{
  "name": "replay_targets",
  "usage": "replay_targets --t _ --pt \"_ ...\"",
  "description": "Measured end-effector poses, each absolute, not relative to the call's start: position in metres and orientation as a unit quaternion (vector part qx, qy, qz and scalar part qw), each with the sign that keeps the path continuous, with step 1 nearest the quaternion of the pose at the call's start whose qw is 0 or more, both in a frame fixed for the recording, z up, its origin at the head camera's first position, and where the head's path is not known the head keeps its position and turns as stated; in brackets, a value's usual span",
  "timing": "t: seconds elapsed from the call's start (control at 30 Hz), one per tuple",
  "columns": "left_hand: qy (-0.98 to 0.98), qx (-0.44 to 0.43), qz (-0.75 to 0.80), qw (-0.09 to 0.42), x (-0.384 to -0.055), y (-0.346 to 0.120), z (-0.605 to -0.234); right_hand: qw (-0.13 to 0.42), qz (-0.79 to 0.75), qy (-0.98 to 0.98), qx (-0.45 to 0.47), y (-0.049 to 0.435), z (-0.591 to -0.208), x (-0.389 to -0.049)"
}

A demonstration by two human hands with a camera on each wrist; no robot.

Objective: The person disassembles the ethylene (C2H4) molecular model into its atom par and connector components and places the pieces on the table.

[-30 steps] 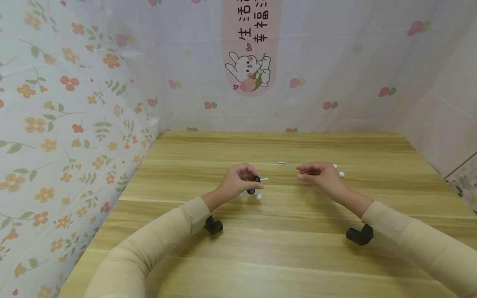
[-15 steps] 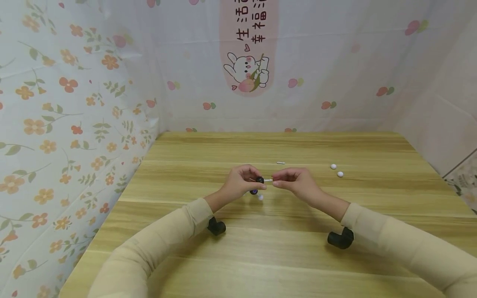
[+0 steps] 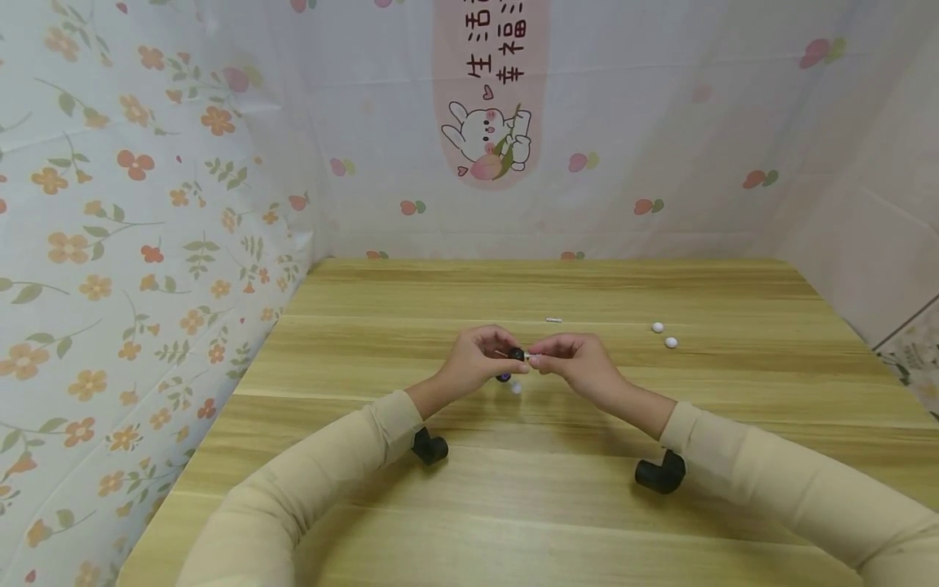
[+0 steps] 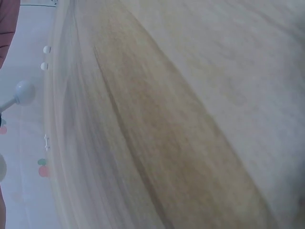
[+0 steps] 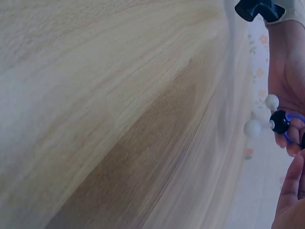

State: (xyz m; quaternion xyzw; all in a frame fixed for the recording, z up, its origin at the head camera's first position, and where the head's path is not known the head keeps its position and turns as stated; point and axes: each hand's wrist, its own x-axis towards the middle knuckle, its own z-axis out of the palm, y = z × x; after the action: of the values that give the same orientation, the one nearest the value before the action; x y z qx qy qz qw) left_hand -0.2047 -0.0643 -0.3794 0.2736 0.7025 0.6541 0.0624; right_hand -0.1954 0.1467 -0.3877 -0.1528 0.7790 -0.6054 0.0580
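Note:
My left hand (image 3: pixel 477 359) holds a ball-and-stick molecular model by its upper black ball (image 3: pixel 517 354). A second black ball (image 5: pixel 280 122) is joined below by curved purple links (image 5: pixel 295 116) and carries two white balls on short sticks, one of them the white ball (image 5: pixel 252 128). From the upper ball a short white connector stick (image 3: pixel 531 356) points right. The thumb and fingers of my right hand (image 3: pixel 579 359) pinch at that stick's outer end, close against my left fingertips. I cannot tell whether anything else is inside the right fingers' pinch.
A loose connector stick (image 3: pixel 553 320) lies on the wooden table (image 3: pixel 543 522) beyond the hands. Two white balls lie to the right, one the white ball (image 3: pixel 671 342). Black camera mounts (image 3: pixel 660 473) sit under both wrists. Patterned cloth (image 3: pixel 367 163) hangs around the table.
My right hand has come left from near the loose white balls to the model's white stick, then closer to the black ball. The left hand with the model has shifted slightly right.

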Motion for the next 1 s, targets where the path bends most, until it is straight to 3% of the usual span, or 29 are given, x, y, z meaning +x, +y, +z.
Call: replay_targets --t 0.6,1.0 --pt "0.692 0.276 0.663 0.075 -0.204 -0.068 -0.377 0.049 -0.619 0.772 -0.138 0.148 -0.388 -0.195" --pt "0.686 0.265 0.672 0.079 -0.220 -0.067 -0.401 0.033 -0.600 0.786 -0.145 0.150 -0.390 -0.197"
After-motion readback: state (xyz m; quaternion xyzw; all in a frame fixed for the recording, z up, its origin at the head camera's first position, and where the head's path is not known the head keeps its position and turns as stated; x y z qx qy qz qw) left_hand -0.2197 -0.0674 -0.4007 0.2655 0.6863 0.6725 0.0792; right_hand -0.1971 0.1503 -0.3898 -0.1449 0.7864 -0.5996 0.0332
